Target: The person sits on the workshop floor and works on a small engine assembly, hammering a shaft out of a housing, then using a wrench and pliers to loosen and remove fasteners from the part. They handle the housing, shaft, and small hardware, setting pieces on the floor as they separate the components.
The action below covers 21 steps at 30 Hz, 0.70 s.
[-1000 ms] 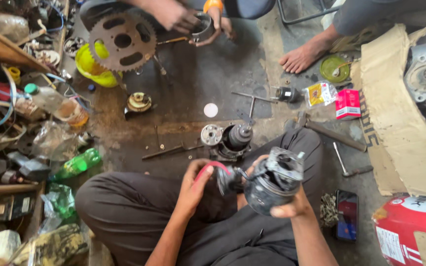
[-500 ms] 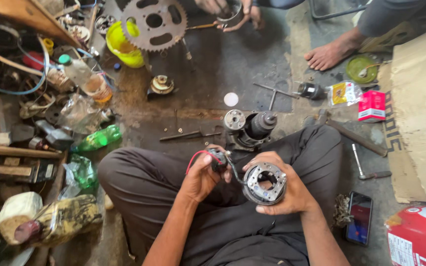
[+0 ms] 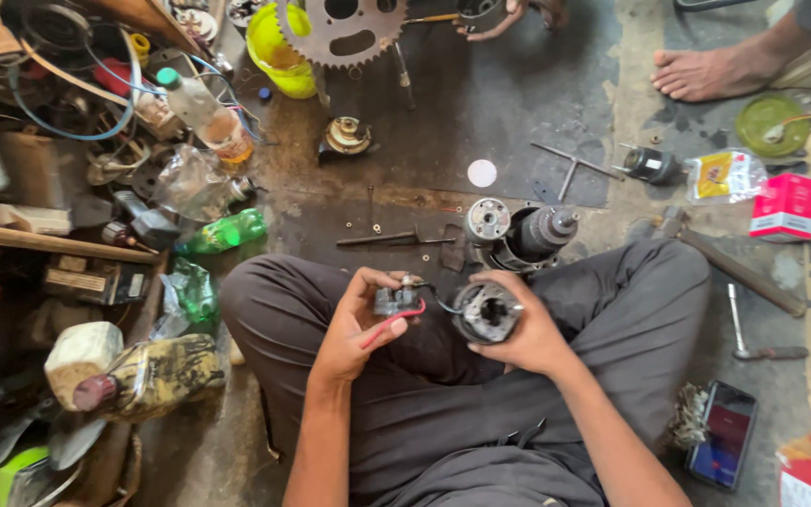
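Since the earlier frame: both hands have drawn apart slightly and sit lower centre of the frame, over my crossed legs; the round housing now shows its open end to the camera.

Item, left hand [image 3: 357, 324]: fingers curled and pinching a small grey wired part [image 3: 396, 300], thumb on its near side, fingertips on the far side. A red wire [image 3: 394, 329] trails under the thumb; a black wire [image 3: 443, 299] runs across to the housing.

Item, right hand [image 3: 527, 329]: fingers wrapped round the motor housing [image 3: 486, 312], closed on it from the right, thumb underneath; open face up.

Item, progress, as I judge it: the motor is apart. Its cylindrical core [image 3: 542, 230] and a round end cap [image 3: 487, 220] stand on the floor just above my hands, centre frame. The wired part is out of the housing yet tethered by its leads. Putting it all back together is not yet done.

Item, surroundings: screwdriver [image 3: 391, 238] on the floor above my left hand; T-handled wrench [image 3: 570, 169] upper right of centre; large sprocket [image 3: 340, 28] at the top edge; phone [image 3: 722, 447] lower right.
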Available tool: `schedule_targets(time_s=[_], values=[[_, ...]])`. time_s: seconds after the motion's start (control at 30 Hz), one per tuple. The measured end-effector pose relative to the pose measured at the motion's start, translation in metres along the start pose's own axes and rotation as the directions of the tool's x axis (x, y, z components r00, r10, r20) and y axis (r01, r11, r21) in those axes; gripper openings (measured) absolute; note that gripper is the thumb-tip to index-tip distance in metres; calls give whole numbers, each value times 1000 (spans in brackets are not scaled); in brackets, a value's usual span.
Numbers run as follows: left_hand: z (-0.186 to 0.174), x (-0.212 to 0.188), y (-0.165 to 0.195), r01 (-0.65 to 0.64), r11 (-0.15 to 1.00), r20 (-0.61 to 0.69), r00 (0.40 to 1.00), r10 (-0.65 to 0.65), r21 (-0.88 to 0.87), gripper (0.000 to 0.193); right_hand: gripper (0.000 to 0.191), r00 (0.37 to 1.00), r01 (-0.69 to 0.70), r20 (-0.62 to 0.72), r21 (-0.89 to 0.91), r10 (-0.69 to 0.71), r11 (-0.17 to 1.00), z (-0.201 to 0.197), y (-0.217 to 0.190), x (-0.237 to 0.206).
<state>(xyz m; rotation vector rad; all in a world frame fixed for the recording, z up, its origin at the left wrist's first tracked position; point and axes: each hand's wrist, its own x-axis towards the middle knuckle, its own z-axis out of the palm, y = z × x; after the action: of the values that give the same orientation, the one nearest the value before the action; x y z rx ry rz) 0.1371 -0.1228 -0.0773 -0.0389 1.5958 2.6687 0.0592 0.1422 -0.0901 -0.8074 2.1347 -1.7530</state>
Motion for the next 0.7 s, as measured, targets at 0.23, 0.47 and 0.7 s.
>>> schedule_targets(time_s=[0.23, 0.47, 0.7], values=[[1, -1, 2, -48, 900, -155, 980, 127, 433, 42, 77, 988, -133, -86, -56, 128, 989, 44, 17, 36], [19, 16, 4, 187, 508, -280, 953, 112, 841, 68, 80, 988, -147, -68, -133, 139, 980, 54, 30, 51], [-25, 31, -2, 215, 501, -244, 970, -7, 838, 53, 83, 989, -146, -60, -194, 137, 970, 52, 32, 53]])
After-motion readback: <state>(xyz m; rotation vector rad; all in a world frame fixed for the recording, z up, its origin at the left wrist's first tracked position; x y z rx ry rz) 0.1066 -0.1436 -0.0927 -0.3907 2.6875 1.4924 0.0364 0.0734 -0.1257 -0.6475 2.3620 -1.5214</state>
